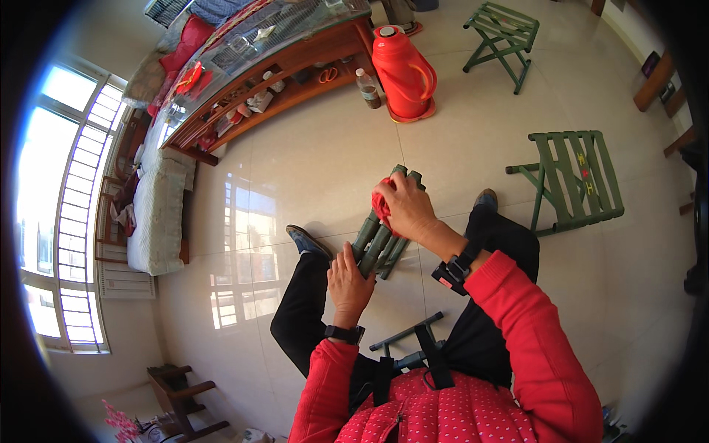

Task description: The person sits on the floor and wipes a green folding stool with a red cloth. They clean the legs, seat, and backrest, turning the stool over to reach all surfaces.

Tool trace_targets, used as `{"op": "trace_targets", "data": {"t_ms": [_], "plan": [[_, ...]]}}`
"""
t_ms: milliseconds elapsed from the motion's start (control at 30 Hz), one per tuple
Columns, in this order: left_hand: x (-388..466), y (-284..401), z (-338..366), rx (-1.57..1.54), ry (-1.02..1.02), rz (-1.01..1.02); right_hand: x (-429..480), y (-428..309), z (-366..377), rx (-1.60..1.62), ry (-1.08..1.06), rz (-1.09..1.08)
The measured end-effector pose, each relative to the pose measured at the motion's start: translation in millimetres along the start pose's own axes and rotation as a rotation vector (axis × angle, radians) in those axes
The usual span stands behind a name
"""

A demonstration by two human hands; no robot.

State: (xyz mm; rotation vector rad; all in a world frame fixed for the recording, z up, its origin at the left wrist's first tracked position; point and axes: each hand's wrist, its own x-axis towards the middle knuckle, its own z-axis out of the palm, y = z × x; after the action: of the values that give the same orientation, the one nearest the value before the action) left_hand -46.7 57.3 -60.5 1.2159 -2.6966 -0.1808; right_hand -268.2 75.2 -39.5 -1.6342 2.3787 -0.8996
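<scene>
A folded green folding stool [368, 239] stands between my legs, its two webbed top rails close together. At the near end of the rails, my left hand [350, 279] grips the stool. My right hand [409, 207] presses a bunched red cloth [382, 200] against the rails near their far end. Part of the cloth is hidden under my fingers. Below the rails, the stool's crossed legs [394, 256] show in part.
Two unfolded green stools stand to the right, one near [579, 180] and one farther off [501, 36]. Ahead are a red thermos flask [403, 77], a plastic bottle [368, 88] and a glass-topped wooden table [266, 72]. At left stands a sofa with a white cover [158, 221].
</scene>
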Motion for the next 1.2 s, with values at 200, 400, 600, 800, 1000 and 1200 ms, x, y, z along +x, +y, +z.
{"op": "trace_targets", "data": {"t_ms": [200, 400, 600, 800, 1000, 1200], "plan": [[1.8, -3.3, 3.5, 0.004, -0.028, -0.031, -30.8, -31.5, 12.1, 0.273, -0.349, -0.351], [0.0, -4.2, 1.5, 0.019, -0.016, -0.011, 1.9, -4.9, -1.0, 0.092, 0.095, -0.144], [-0.4, -2.1, 3.0, 0.009, 0.007, -0.003, -7.6, -9.8, 5.3, 0.019, -0.035, -0.105], [2.6, -4.2, 3.5, 0.039, -0.086, -0.048, -28.0, -29.7, 14.7, 0.281, -0.221, -0.364], [0.1, -2.2, 0.0, 0.005, -0.005, -0.008, 8.7, 6.0, -4.7, 0.054, 0.088, 0.007], [0.7, -2.3, 0.5, 0.001, -0.005, -0.008, -13.7, -10.2, 9.2, 0.073, -0.023, -0.118]]}}
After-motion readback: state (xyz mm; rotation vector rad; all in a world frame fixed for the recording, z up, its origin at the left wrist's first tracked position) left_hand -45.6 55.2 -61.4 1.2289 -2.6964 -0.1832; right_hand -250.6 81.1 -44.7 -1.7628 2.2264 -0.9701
